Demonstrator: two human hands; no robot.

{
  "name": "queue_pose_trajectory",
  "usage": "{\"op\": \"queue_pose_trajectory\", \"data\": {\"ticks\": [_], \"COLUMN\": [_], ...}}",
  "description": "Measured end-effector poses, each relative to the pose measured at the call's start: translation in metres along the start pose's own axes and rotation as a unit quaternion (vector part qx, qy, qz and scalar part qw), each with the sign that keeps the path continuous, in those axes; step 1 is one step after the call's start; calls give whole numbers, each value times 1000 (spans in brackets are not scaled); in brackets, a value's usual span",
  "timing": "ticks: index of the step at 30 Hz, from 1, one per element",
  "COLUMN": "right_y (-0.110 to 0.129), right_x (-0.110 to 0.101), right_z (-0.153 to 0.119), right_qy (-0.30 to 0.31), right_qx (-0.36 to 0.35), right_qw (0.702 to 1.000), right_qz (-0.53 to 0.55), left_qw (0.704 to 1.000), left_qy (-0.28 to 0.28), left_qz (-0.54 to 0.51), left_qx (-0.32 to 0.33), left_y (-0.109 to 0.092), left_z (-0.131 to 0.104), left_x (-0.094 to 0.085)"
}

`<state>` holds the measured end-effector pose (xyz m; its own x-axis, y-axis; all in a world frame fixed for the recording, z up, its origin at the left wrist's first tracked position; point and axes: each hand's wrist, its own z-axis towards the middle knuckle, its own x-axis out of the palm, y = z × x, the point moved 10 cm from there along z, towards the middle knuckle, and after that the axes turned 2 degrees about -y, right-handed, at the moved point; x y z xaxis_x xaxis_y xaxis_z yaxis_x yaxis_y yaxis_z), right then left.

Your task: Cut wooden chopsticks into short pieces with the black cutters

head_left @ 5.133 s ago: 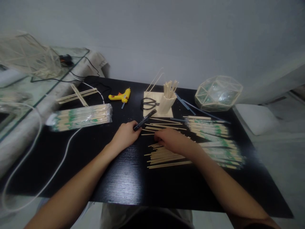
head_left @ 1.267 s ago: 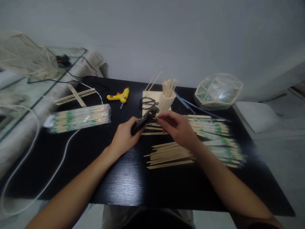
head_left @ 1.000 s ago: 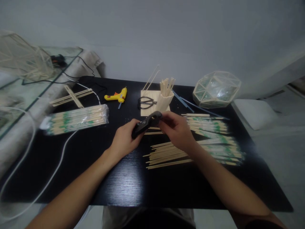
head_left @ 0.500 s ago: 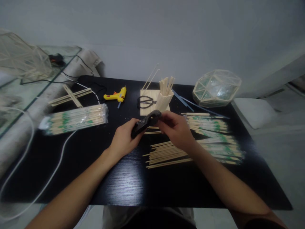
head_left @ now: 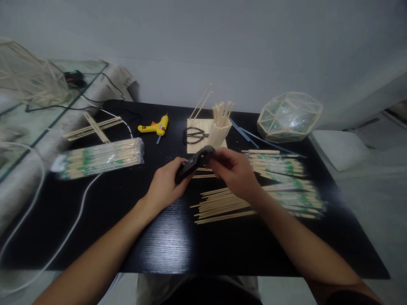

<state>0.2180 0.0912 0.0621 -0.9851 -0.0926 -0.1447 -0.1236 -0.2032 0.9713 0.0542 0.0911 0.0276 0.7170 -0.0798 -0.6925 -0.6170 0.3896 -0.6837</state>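
Observation:
In the head view, my left hand (head_left: 165,182) is wrapped around a black hand tool (head_left: 194,163) with a rounded, curved head; its exact kind does not show clearly. The tool is held above the table, tilted up to the right. My right hand (head_left: 237,173) is closed, thumb and fingers pinched at the tool's head; what sits between those fingertips is hidden. Loose wooden sticks (head_left: 222,205) lie under and in front of my right hand. Just beyond the hands, black-handled scissors (head_left: 194,135) rest on a wooden board (head_left: 203,125) beside a stick-walled holder (head_left: 219,134) full of sticks.
A yellow glue gun (head_left: 155,126) lies at the back left. Packed sticks (head_left: 101,159) are on the left, with opened packs (head_left: 280,165) on the right. A faceted stick-framed vessel (head_left: 289,117) stands at the back right. A white cable (head_left: 81,207) crosses the black table (head_left: 165,250).

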Motion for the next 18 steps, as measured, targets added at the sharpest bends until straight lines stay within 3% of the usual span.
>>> {"op": "queue_pose_trajectory", "data": {"ticks": [18], "right_y": [3], "right_x": [0], "right_z": [0], "right_qy": [3], "right_qx": [2], "right_qw": [1000], "right_qz": [-21], "left_qw": [1000], "left_qy": [9], "left_qz": [5], "left_qx": [-4], "left_y": [2], "left_z": [1], "left_x": [3]}}
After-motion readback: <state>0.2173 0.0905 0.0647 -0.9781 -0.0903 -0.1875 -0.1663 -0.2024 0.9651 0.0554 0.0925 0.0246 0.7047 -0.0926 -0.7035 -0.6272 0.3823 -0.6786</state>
